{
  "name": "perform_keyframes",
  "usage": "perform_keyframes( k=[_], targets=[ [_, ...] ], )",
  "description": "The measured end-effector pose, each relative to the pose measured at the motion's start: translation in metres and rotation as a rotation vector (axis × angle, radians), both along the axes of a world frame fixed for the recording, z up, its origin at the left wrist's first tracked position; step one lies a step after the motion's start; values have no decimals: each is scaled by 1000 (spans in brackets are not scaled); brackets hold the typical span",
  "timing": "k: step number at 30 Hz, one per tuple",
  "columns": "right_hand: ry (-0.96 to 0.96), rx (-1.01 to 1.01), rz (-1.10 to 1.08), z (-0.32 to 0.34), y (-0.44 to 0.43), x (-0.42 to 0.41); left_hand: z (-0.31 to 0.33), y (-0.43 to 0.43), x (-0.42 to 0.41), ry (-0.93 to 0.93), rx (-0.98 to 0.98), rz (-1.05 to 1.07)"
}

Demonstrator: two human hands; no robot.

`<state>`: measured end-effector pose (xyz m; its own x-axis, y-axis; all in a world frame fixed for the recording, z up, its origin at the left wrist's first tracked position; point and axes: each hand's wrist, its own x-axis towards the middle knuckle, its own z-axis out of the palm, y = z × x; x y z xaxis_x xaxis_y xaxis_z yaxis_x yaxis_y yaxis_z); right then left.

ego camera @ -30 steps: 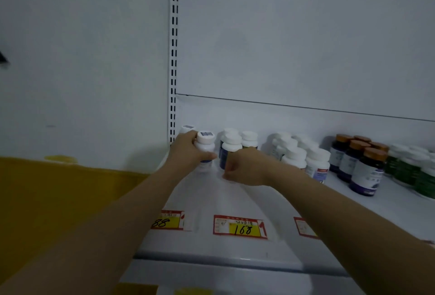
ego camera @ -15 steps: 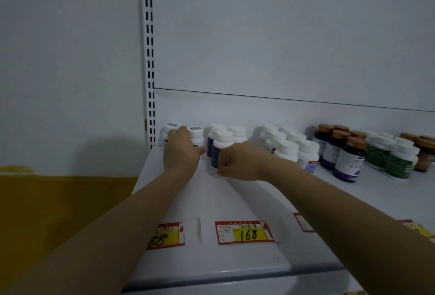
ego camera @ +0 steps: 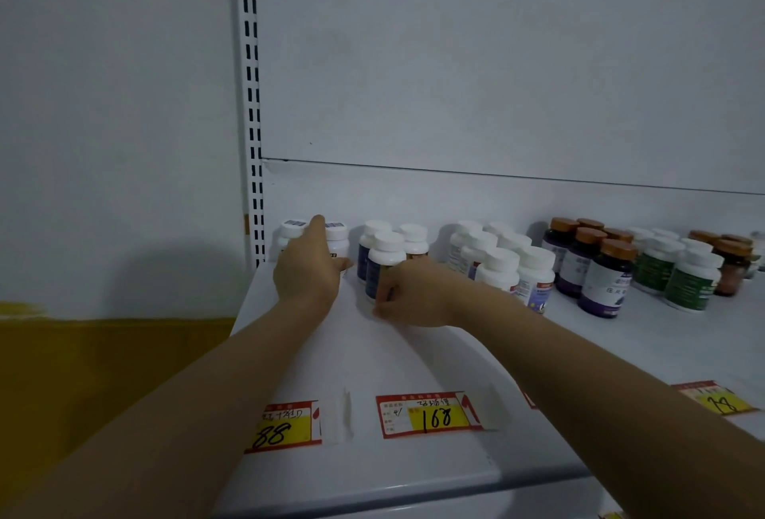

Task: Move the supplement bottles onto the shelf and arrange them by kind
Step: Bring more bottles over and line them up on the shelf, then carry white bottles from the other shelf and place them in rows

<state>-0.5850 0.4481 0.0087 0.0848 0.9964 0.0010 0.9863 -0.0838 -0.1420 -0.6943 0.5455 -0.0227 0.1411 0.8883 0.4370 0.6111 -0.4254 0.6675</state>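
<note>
At the far left of the shelf (ego camera: 372,361), two barcode-capped bottles (ego camera: 336,239) are stood side by side near the back panel. The left hand (ego camera: 308,276) is laid against them, with the index finger stretched straight between the pair and the thumb spread below the right one; nothing is gripped. Just beside them, a blue-labelled bottle (ego camera: 385,257) is held upright on the shelf by the right hand (ego camera: 414,297), whose fingers (ego camera: 383,290) are curled round its lower half. Further right, white-capped bottles (ego camera: 501,266), brown-capped bottles (ego camera: 608,274) and green-labelled bottles (ego camera: 689,282) are stood in groups.
</note>
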Motion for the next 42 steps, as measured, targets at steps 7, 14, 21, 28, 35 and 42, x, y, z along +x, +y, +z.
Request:
perform_keyframes(
  k=[7, 14, 21, 28, 35, 42],
  targets=[
    [-38, -40, -23, 1, -6, 1, 1, -16, -9, 118, 50, -43],
    [-164, -32, -132, 15, -48, -15, 10, -40, -41, 560, -99, -189],
    [-195, 8, -328, 31, -135, -17, 32, -103, -38, 700, -45, -448],
    [-187, -32, -539, 39, -256, 19, 47, -220, 38, 726, 41, -774],
    [-99, -42, -874, 20, -411, 105, 48, -348, 155, 724, 185, -1033],
    [-55, -56, -1083, 0, -544, 217, 39, -458, 292, 669, 192, -1155]
  ],
)
